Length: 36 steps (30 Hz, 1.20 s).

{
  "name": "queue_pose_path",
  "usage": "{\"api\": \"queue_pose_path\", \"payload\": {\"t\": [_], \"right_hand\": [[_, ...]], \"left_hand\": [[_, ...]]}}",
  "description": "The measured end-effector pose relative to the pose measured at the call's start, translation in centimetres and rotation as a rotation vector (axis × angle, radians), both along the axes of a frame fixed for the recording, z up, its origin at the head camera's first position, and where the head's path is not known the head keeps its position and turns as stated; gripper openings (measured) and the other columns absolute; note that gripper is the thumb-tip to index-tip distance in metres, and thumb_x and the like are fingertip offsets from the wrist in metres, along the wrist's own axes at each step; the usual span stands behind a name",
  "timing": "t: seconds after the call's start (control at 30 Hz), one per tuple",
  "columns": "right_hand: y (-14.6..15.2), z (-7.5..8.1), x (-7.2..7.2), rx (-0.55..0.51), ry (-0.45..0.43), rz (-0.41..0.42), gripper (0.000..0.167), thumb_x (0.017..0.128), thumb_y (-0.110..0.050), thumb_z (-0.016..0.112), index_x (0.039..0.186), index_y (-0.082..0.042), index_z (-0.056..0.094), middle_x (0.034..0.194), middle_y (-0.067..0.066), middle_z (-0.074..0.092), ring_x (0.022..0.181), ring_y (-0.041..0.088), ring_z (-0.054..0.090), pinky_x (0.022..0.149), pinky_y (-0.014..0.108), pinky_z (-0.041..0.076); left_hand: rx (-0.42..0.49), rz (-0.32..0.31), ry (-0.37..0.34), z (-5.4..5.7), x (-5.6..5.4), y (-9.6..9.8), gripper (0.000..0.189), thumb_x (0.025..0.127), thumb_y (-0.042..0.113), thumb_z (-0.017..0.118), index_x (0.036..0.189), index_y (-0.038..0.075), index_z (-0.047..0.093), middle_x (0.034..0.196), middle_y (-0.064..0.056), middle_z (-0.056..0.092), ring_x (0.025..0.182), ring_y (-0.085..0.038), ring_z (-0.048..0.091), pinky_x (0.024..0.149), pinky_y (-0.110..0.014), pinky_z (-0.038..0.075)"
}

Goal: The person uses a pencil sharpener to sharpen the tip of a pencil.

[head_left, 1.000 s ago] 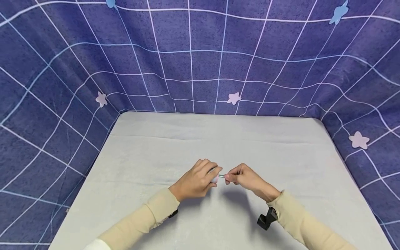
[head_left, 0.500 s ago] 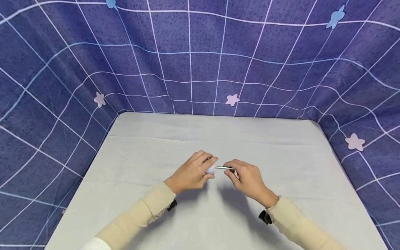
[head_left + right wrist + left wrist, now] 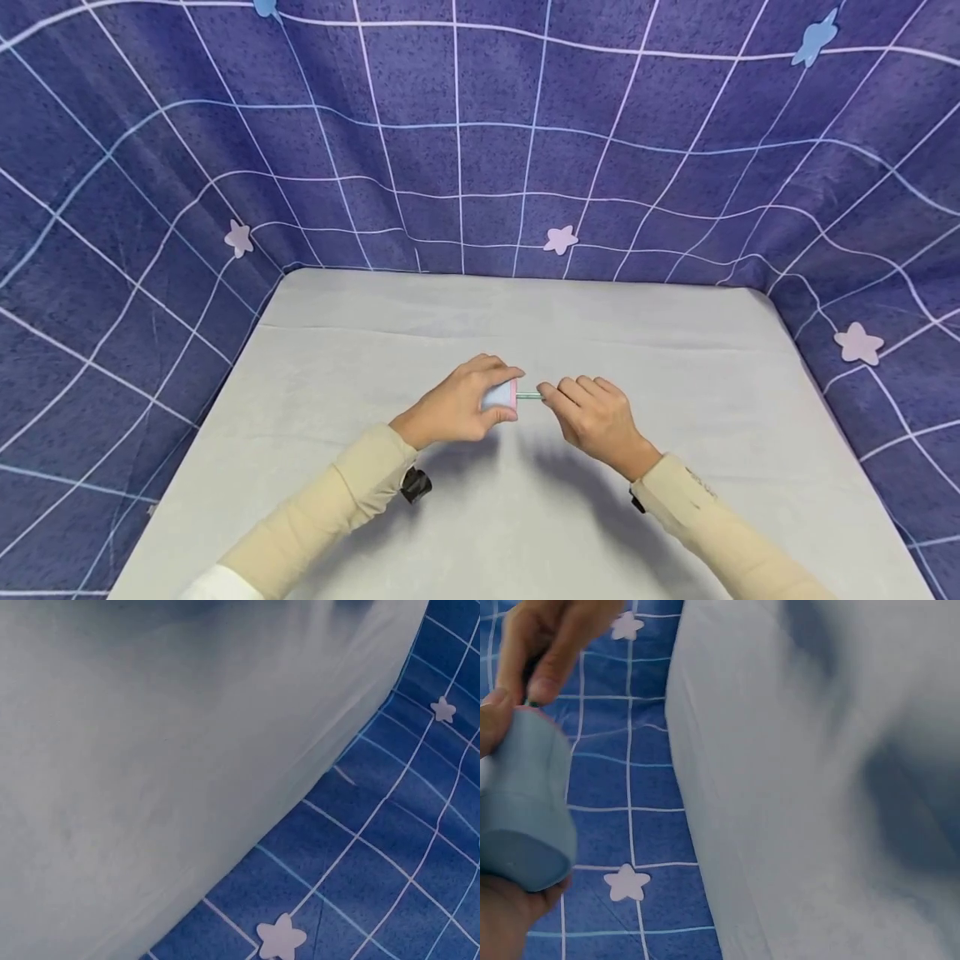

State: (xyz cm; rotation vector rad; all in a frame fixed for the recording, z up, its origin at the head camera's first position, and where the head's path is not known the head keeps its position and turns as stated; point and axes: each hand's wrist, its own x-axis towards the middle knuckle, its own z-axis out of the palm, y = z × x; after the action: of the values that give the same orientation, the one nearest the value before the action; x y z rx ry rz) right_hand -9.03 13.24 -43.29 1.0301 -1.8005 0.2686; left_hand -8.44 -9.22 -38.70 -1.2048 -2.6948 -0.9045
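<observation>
In the head view my left hand [image 3: 457, 404] grips a light blue, cup-shaped piece [image 3: 498, 395] with a pink rim, held sideways above the table. The left wrist view shows its wider end and hollowed underside; fingers and thumb go round it. A thin, shiny greenish rod [image 3: 529, 396] runs from the pink-rimmed end to my right hand [image 3: 592, 417]. The fingers of that hand are curled round the rod's other end, knuckles up, and hide it. In the right wrist view neither the hand nor the rod shows.
Both hands are over a table with a pale cloth [image 3: 337, 350]. A blue-purple curtain [image 3: 420, 150] with grid lines and stars stands along its back and sides. Dark wrist cameras [image 3: 416, 484] sit under the sleeves.
Both hands have moved a little away from the body. My right hand has turned from a fingertip pinch to knuckles up on the rod. The blue piece shows more between the left fingers.
</observation>
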Motion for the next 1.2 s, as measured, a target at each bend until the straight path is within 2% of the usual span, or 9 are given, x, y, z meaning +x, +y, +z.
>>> {"api": "queue_pose_path", "payload": {"t": [0.13, 0.37, 0.47, 0.53, 0.6, 0.77, 0.9, 1.07, 1.2], "right_hand": [[-0.1, 0.5, 0.5, -0.041, -0.258, 0.073, 0.033, 0.1, -0.027, 0.048, 0.081, -0.01, 0.069, 0.058, -0.005, 0.048, 0.043, 0.003, 0.033, 0.039, 0.014, 0.026], [0.0, 3.2, 1.7, -0.141, -1.298, -0.004, 0.014, 0.088, -0.017, 0.065, 0.084, -0.011, 0.076, 0.056, -0.009, 0.05, 0.046, -0.001, 0.032, 0.043, 0.017, 0.027], [0.0, 3.8, 1.4, -0.135, -1.467, -0.062, 0.013, 0.089, -0.017, 0.064, 0.084, -0.012, 0.075, 0.054, -0.008, 0.04, 0.046, 0.003, 0.03, 0.044, 0.02, 0.024], [0.0, 3.7, 1.3, -0.109, -1.376, -0.067, 0.01, 0.088, -0.018, 0.065, 0.087, -0.012, 0.073, 0.056, -0.009, 0.044, 0.048, 0.002, 0.033, 0.045, 0.019, 0.027], [0.0, 3.1, 1.3, -0.07, -1.148, -0.061, 0.008, 0.087, -0.019, 0.067, 0.091, -0.014, 0.071, 0.06, -0.01, 0.052, 0.05, 0.0, 0.038, 0.046, 0.018, 0.032], [0.2, 1.6, 0.7, 0.027, -0.408, -0.079, 0.014, 0.095, -0.021, 0.057, 0.093, -0.01, 0.066, 0.073, -0.004, 0.061, 0.055, 0.007, 0.048, 0.049, 0.022, 0.04], [0.2, 1.2, -0.1, 0.049, -0.032, -0.086, 0.023, 0.099, -0.019, 0.049, 0.091, -0.008, 0.068, 0.074, -0.001, 0.06, 0.056, 0.014, 0.052, 0.05, 0.026, 0.041], [0.2, 0.9, -0.3, 0.038, 0.129, -0.031, 0.03, 0.1, -0.021, 0.048, 0.081, -0.008, 0.067, 0.066, -0.002, 0.055, 0.047, 0.011, 0.042, 0.042, 0.02, 0.029], [0.2, 0.7, 0.6, 0.005, -0.008, -0.009, 0.038, 0.101, -0.026, 0.045, 0.074, -0.01, 0.066, 0.06, -0.004, 0.05, 0.042, 0.007, 0.037, 0.037, 0.017, 0.025]], "left_hand": [[-0.005, -0.012, 0.169, -0.9, 0.3, 0.2, 0.049, 0.081, 0.025, 0.075, 0.121, 0.001, 0.061, 0.11, -0.008, 0.062, 0.102, -0.018, 0.056, 0.091, -0.03, 0.049], [-0.04, -0.062, 0.55, -2.5, 0.2, 0.2, 0.047, 0.08, 0.028, 0.074, 0.116, 0.001, 0.06, 0.105, -0.008, 0.06, 0.094, -0.019, 0.055, 0.082, -0.031, 0.048], [-0.053, -0.067, 0.595, -2.8, 0.0, 0.3, 0.047, 0.082, 0.03, 0.072, 0.116, 0.001, 0.059, 0.105, -0.008, 0.06, 0.093, -0.02, 0.055, 0.08, -0.031, 0.047], [-0.057, -0.053, 0.575, -2.9, -0.2, 0.3, 0.048, 0.081, 0.028, 0.073, 0.117, 0.0, 0.059, 0.105, -0.009, 0.06, 0.094, -0.02, 0.055, 0.082, -0.031, 0.048], [-0.047, -0.028, 0.51, -2.7, -0.4, 0.3, 0.048, 0.08, 0.027, 0.074, 0.117, 0.0, 0.06, 0.106, -0.01, 0.061, 0.095, -0.02, 0.056, 0.084, -0.031, 0.048], [0.016, 0.012, 0.2, -1.2, -0.9, 0.2, 0.048, 0.08, 0.025, 0.076, 0.12, 0.001, 0.061, 0.108, -0.007, 0.063, 0.099, -0.018, 0.057, 0.087, -0.03, 0.05], [0.04, 0.012, -0.045, 0.1, -1.1, 0.1, 0.045, 0.081, 0.021, 0.074, 0.12, 0.003, 0.062, 0.103, -0.004, 0.064, 0.09, -0.014, 0.057, 0.08, -0.028, 0.049], [0.051, -0.009, -0.196, 0.3, -0.9, 0.3, 0.043, 0.082, 0.018, 0.074, 0.12, 0.003, 0.063, 0.1, -0.002, 0.063, 0.082, -0.011, 0.054, 0.073, -0.023, 0.047], [0.032, -0.038, -0.093, -0.7, -0.3, 0.8, 0.045, 0.082, 0.023, 0.074, 0.121, 0.003, 0.062, 0.104, -0.004, 0.062, 0.092, -0.013, 0.055, 0.081, -0.025, 0.048]]}}
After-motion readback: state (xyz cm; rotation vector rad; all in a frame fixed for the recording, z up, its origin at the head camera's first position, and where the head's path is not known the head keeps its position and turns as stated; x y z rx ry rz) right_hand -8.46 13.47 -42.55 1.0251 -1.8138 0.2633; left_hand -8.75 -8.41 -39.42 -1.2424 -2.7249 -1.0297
